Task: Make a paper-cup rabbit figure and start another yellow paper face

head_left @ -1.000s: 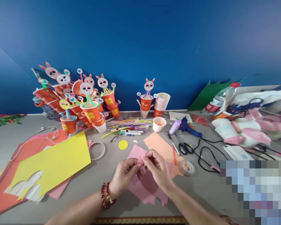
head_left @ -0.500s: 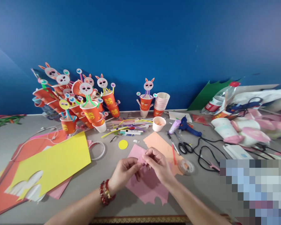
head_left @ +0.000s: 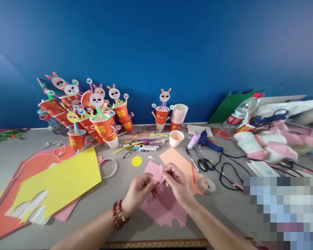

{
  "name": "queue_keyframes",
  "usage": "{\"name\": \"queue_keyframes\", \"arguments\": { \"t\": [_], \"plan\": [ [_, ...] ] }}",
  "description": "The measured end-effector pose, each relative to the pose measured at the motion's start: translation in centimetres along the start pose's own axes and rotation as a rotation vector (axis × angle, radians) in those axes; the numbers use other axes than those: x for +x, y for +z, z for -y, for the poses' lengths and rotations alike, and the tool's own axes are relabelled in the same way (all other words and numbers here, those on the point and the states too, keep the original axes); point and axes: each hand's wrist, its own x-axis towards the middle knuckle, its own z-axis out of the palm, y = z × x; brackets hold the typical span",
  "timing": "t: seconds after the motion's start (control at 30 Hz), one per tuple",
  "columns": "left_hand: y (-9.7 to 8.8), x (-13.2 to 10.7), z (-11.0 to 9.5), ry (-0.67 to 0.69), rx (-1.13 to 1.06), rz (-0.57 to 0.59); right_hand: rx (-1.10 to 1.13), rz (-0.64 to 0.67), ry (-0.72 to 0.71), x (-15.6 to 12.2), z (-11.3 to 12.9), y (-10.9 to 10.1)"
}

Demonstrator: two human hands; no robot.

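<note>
Between my two hands is a small piece of pink paper (head_left: 157,174), pinched at both sides. My left hand (head_left: 141,191), with a red bead bracelet (head_left: 118,214) on its wrist, is closed on the paper's lower left part. The fingers of my right hand (head_left: 177,184) are closed on its right edge. Beneath both hands lies a larger pink paper sheet (head_left: 169,208) with scalloped cutouts along its near edge. A peach paper sheet (head_left: 176,158) lies partly under it. The small piece's full outline is hidden by my fingers.
A yellow paper sheet (head_left: 65,184) and a white tape roll (head_left: 111,168) lie to the left, a yellow disc (head_left: 137,161) ahead. Scissors (head_left: 206,164), clear tape (head_left: 207,185) and a blue glue gun (head_left: 210,143) are on the right. Rabbit-faced paper cups (head_left: 100,125) stand behind.
My fingers have shifted slightly, and a bit more of the small pink piece shows between them. The whole view has moved a little; the table items stay put.
</note>
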Motion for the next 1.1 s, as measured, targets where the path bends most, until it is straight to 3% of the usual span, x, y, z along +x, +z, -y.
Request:
{"name": "queue_keyframes", "arguments": {
  "t": [0.17,0.3,0.37,0.67,0.9,1.1],
  "plan": [
    [-0.3,0.2,0.2,-0.046,-0.029,-0.028,0.067,-0.093,-0.033,0.4,-0.3,-0.5],
    [-0.4,0.0,-0.3,0.059,-0.017,-0.088,0.096,-0.125,-0.038,0.6,-0.2,-0.8],
    [-0.3,0.0,-0.5,0.106,-0.035,-0.100,0.109,-0.100,-0.024,0.5,-0.1,-0.6],
    [-0.5,0.3,-0.1,0.061,0.089,-0.084,0.024,-0.046,0.019,0.3,-0.3,-0.1],
    [-1.2,0.0,-1.1,0.119,0.351,-0.062,0.024,0.037,0.024,0.7,0.2,-1.0],
    [-2.0,0.5,-1.8,0.063,0.239,-0.006,0.047,0.083,0.036,0.9,1.1,-1.2]
  ]
}}
